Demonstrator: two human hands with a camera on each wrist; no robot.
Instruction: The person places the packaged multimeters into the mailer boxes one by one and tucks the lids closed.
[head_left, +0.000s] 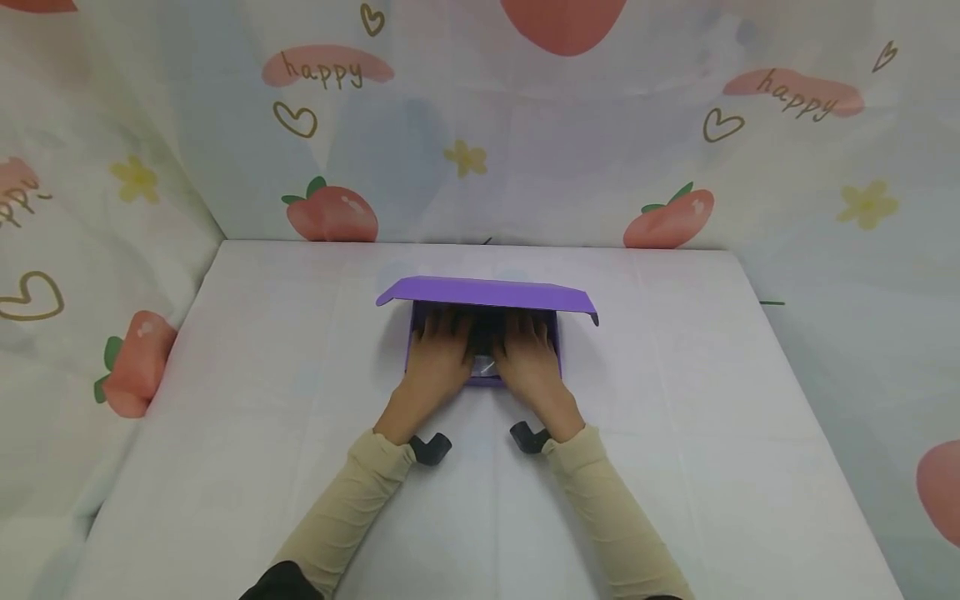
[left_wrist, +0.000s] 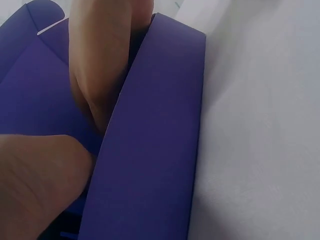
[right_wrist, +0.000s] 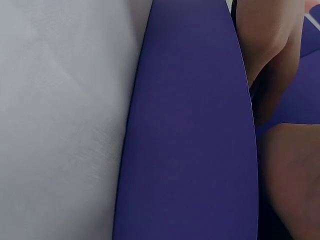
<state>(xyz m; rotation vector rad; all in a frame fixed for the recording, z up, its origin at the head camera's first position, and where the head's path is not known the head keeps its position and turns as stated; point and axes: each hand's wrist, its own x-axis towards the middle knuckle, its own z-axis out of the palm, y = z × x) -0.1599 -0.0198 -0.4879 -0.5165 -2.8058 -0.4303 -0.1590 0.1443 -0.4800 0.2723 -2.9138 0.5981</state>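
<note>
Purple box (head_left: 486, 382), lid (head_left: 486, 292) raised, on white tbl (head_left: 225, 433); shiny bit (head_left: 484, 365) inside, prob. clear plastic

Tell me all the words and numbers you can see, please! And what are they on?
"happy": on the left pink patch of the cloth.
"happy": on the right pink patch of the cloth.
Far-left writing on the cloth: cut off by the picture's edge, so I can't read the whole word.
Box: no words that I can see; inside is too dark to tell.
Numbers: none.
</note>
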